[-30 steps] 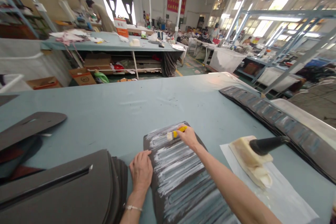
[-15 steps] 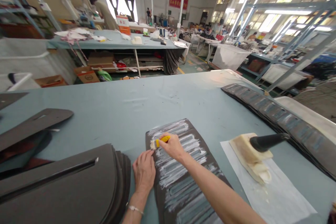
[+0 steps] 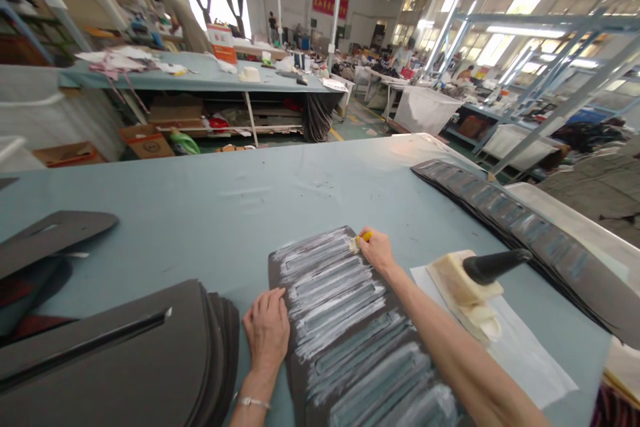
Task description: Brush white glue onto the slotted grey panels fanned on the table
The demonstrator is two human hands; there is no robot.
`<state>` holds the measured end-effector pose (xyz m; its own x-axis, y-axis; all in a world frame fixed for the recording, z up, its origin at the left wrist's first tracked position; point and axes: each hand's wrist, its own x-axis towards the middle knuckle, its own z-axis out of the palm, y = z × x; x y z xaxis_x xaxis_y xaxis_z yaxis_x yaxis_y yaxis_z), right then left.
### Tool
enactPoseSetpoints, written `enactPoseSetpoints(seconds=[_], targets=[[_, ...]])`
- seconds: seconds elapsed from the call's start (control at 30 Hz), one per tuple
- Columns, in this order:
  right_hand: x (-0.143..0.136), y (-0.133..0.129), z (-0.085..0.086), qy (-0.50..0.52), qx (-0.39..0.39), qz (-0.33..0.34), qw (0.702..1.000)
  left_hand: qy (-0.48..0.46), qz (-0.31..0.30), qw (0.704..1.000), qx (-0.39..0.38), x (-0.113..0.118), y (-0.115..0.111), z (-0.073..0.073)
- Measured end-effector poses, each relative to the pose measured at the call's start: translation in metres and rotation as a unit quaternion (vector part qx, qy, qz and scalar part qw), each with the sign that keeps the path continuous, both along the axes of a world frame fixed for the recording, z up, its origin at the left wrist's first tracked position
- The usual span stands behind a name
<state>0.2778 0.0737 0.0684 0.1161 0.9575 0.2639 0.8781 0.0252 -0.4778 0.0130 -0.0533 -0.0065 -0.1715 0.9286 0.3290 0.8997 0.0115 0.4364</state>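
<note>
A dark slotted panel (image 3: 300, 373) lies on the blue-grey table, streaked with white paste around its slots. My right hand (image 3: 376, 250) is closed on a small yellow-handled brush (image 3: 367, 236), whose pale bristles touch the panel near its far right corner. Flat at the panel's left edge rests my left hand (image 3: 267, 327), holding nothing, its fingers lying on the table and the panel's rim. A cream block-shaped container (image 3: 453, 275) with a black cone-shaped piece (image 3: 495, 265) sits on white paper (image 3: 535, 353) to the right.
Stacked dark pieces (image 3: 110, 360) lie left of my left hand, with more dark pieces (image 3: 55, 240) beyond. A long stack of slotted panels (image 3: 520, 227) runs along the right. Across the aisle, a person (image 3: 185, 17) bends near another table (image 3: 200, 73).
My right hand has moved the brush from the panel's far left part to its far right corner. White streaks show along the far slot. The whole view has shifted slightly.
</note>
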Motion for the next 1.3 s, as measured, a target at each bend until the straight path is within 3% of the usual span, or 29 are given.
enactPoseSetpoints(seconds=[0.1,0.17,0.27,0.33,0.43,0.5,0.57,0.63,0.77,0.83,0.9,1.0,1.07,1.13,1.2,1.3], targets=[[-0.013,-0.01,-0.004,0.057,0.009,0.047,0.997,0.001,-0.005,1.0,0.003,0.0,0.0,-0.004],[-0.005,-0.012,-0.006,0.099,-0.021,0.052,0.994,0.001,-0.007,1.0,0.006,0.0,0.0,-0.006],[0.013,-0.008,-0.005,0.082,-0.013,-0.028,0.996,0.002,-0.005,1.0,0.008,0.0,0.0,-0.006],[0.008,-0.01,-0.001,0.067,0.024,-0.051,0.996,0.005,-0.005,1.0,0.01,0.001,0.0,-0.005],[-0.039,-0.026,0.002,0.133,0.037,0.041,0.99,0.008,-0.006,1.0,0.015,0.001,0.0,-0.005],[-0.077,-0.04,-0.001,0.186,0.006,0.145,0.972,0.008,-0.008,1.0,0.018,0.001,0.0,-0.006],[-0.098,-0.048,-0.009,0.218,-0.035,0.204,0.954,0.006,-0.011,1.0,0.02,0.001,0.0,-0.009],[-0.087,-0.048,-0.017,0.233,-0.052,0.181,0.954,0.001,-0.01,1.0,0.021,0.001,-0.001,-0.011],[-0.008,-0.035,-0.016,0.203,-0.025,0.017,0.979,-0.026,-0.01,0.999,0.019,-0.002,0.001,-0.011],[0.017,-0.031,-0.008,0.156,0.002,-0.029,0.987,-0.057,-0.012,0.998,0.008,-0.005,0.002,-0.009],[0.011,-0.037,0.0,0.145,0.02,-0.016,0.989,-0.098,-0.002,0.995,0.006,-0.008,0.0,-0.006],[-0.042,-0.062,0.006,0.198,0.007,0.094,0.976,-0.114,0.0,0.993,0.021,-0.006,-0.012,-0.003],[-0.083,-0.079,0.004,0.224,-0.02,0.175,0.959,-0.077,-0.026,0.997,0.018,0.0,-0.023,-0.003],[-0.104,-0.087,-0.003,0.228,-0.04,0.214,0.949,-0.037,-0.042,0.998,0.013,0.006,-0.032,-0.005],[-0.094,-0.085,-0.01,0.217,-0.051,0.198,0.955,-0.018,-0.04,0.999,0.017,0.011,-0.038,-0.007],[-0.036,-0.069,-0.011,0.189,-0.041,0.101,0.976,-0.012,-0.038,0.999,0.022,0.012,-0.041,-0.008]])
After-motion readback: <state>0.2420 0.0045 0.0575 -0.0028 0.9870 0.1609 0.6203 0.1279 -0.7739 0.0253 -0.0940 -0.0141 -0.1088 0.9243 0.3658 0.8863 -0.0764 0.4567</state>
